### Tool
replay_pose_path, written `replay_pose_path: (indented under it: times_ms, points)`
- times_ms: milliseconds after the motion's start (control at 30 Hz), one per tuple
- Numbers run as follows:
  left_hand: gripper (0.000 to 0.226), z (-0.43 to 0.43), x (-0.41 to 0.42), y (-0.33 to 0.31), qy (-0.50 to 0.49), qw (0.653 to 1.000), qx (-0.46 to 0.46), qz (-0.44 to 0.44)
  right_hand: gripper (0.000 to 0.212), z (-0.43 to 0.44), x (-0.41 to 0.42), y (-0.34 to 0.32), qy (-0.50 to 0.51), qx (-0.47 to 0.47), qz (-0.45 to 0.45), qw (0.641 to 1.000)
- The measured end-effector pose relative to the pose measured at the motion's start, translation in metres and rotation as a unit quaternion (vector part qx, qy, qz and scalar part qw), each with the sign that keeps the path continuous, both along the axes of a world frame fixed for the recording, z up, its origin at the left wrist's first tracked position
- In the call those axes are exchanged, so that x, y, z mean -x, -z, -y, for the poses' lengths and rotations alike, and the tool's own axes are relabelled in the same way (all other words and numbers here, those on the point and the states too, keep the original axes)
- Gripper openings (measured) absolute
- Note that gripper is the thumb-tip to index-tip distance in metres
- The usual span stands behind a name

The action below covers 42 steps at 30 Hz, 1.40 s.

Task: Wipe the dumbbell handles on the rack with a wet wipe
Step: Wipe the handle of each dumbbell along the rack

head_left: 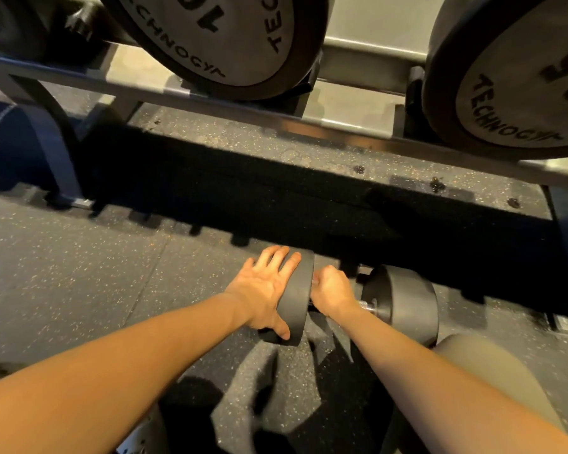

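Speckled rubber floor (79, 273) under rack (210, 99); dumbbell (404, 306) at 5 o'clock. Left hand (263, 290) flat, bracing its 9 o'clock head (297, 290). Right hand (333, 291) fisted round handle (366, 305); wipe unseen. Pin head, twist along handle.

Matt black rubber dumbbell (404, 299) heads, shiny metal handle (368, 305) (speckled rubber floor (79, 273), brushed metal rack (177, 90))
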<state>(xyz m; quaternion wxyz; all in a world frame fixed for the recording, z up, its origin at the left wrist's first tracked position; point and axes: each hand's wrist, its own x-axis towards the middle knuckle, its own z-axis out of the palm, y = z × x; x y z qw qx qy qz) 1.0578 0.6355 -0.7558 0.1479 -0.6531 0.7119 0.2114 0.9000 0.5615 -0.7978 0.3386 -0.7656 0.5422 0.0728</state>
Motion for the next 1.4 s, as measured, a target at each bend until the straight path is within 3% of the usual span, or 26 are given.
replay_pose_path:
  times_ms: [67, 133, 233, 300, 333, 400, 500, 600, 700, 900, 967, 1033, 1100, 1167, 1233, 1333, 1400]
  points:
    - [0.15, 0.001, -0.001, -0.001, 0.001, 1.0, -0.005, 0.0, 0.025, -0.002, 0.011, 0.001, -0.064, 0.027, 0.0, 0.998]
    - [0.15, 0.001, 0.0, -0.002, 0.001, 1.0, -0.007, 0.003, 0.012, 0.009, 0.027, -0.002, -0.176, 0.102, -0.097, 0.974]
    - [0.149, 0.0, 0.0, -0.004, 0.005, 1.0, -0.004, -0.005, 0.031, 0.027, 0.048, -0.011, -0.32, 0.153, -0.31, 0.882]
    - [0.149, -0.001, -0.001, -0.002, 0.006, 1.0, -0.002, -0.012, 0.036, 0.026, 0.056, -0.014, -0.369, 0.19, -0.377, 0.828]
    - [0.149, -0.001, -0.001, 0.0, 0.006, 1.0, 0.002, -0.013, 0.035, 0.024, 0.057, -0.014, -0.361, 0.191, -0.389, 0.826]
    - [0.15, -0.001, -0.003, 0.002, 0.007, 1.0, 0.007, -0.015, 0.036, 0.024, 0.049, -0.012, -0.287, 0.152, -0.348, 0.879]
    - [0.15, -0.002, -0.002, 0.005, 0.007, 1.0, 0.011, -0.015, 0.029, 0.034, 0.017, 0.004, -0.097, 0.015, -0.196, 0.976]
    - [0.15, -0.004, -0.003, 0.008, 0.0, 0.999, 0.017, -0.027, 0.017, 0.05, -0.011, 0.017, -0.022, -0.14, -0.09, 0.986]
    - [0.15, -0.004, -0.005, 0.009, 0.0, 0.999, 0.019, -0.037, 0.023, 0.063, -0.002, 0.017, -0.06, -0.214, -0.116, 0.968]
    - [0.149, -0.003, -0.007, 0.009, 0.001, 0.998, 0.026, -0.055, 0.026, 0.072, 0.026, -0.011, -0.259, -0.085, -0.289, 0.918]
    - [0.149, -0.003, -0.008, 0.008, 0.002, 0.998, 0.028, -0.058, 0.039, 0.059, 0.033, -0.022, -0.34, 0.022, -0.352, 0.872]
    - [0.149, -0.002, -0.008, 0.008, 0.006, 0.998, 0.031, -0.057, 0.036, 0.036, 0.044, -0.025, -0.398, 0.133, -0.393, 0.818]
    - [0.149, -0.004, -0.008, 0.008, 0.004, 0.998, 0.031, -0.057, 0.026, 0.006, 0.051, -0.026, -0.408, 0.19, -0.41, 0.793]
    - [0.149, -0.005, -0.007, 0.008, 0.004, 0.998, 0.031, -0.053, 0.019, -0.015, 0.053, -0.022, -0.355, 0.19, -0.384, 0.831]
    - [0.149, -0.006, -0.007, 0.008, 0.003, 0.998, 0.033, -0.053, 0.019, -0.028, 0.054, -0.016, -0.257, 0.141, -0.331, 0.897]
    - [0.15, -0.004, -0.007, 0.009, -0.002, 0.998, 0.038, -0.058, 0.023, -0.034, 0.051, -0.012, -0.038, 0.079, -0.193, 0.977]
    - [0.15, -0.003, -0.007, 0.009, -0.005, 0.998, 0.035, -0.06, 0.019, -0.036, 0.044, -0.015, 0.164, 0.018, -0.107, 0.98]
